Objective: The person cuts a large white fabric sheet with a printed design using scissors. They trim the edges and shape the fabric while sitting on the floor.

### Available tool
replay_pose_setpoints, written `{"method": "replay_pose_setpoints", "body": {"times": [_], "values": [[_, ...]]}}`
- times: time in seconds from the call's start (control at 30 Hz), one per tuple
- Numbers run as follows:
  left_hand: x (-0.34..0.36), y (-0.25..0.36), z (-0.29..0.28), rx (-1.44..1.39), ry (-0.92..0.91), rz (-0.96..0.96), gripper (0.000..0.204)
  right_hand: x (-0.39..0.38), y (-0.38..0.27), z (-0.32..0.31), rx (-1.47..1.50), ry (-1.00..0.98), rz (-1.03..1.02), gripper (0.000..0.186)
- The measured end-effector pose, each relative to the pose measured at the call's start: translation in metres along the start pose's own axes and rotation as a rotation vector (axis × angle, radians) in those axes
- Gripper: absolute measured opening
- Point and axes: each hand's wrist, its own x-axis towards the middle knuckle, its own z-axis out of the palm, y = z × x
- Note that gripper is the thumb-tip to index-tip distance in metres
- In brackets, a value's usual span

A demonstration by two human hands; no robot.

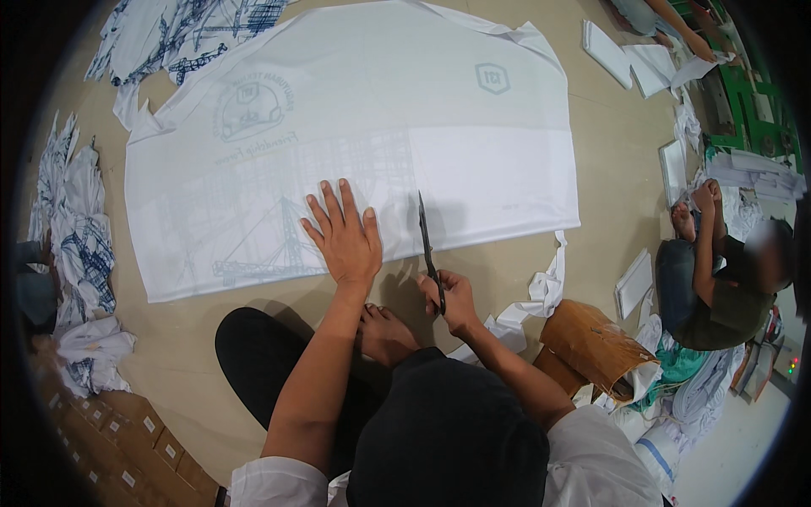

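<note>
A wide white cloth [490,169] lies spread on the floor before me, with faint prints showing through it: a crane, a round emblem and a small badge. My left hand [345,241] rests flat on it near the front edge, fingers spread. In my right hand [452,300] is a pair of dark scissors [426,241], gripped by the handles. Their blades point away from me over the cloth's near edge, beside a straight line running through the fabric. Whether the lower blade is beneath the cloth, I cannot tell. My bare foot [384,335] is just below my hands.
Crumpled blue-and-white printed cloth [84,228] lies at the left and far left. White strips [547,283] trail toward a brown cardboard box [596,346] at the right. Folded white stacks [634,283] sit near a seated person [726,287]. Brown cartons [127,448] stand at the lower left.
</note>
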Motion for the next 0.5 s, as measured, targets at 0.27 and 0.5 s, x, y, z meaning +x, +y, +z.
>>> {"method": "replay_pose_setpoints", "body": {"times": [0.27,0.5], "values": [[0.0002,-0.0017,0.0026,-0.001,0.007,-0.007,0.067,0.0051,-0.0069,0.004,0.006,0.012,0.007,0.043],[0.0005,-0.0017,0.0027,0.009,0.004,-0.006,0.067,0.0079,-0.0058,0.0041,0.005,0.018,-0.009,0.043]]}}
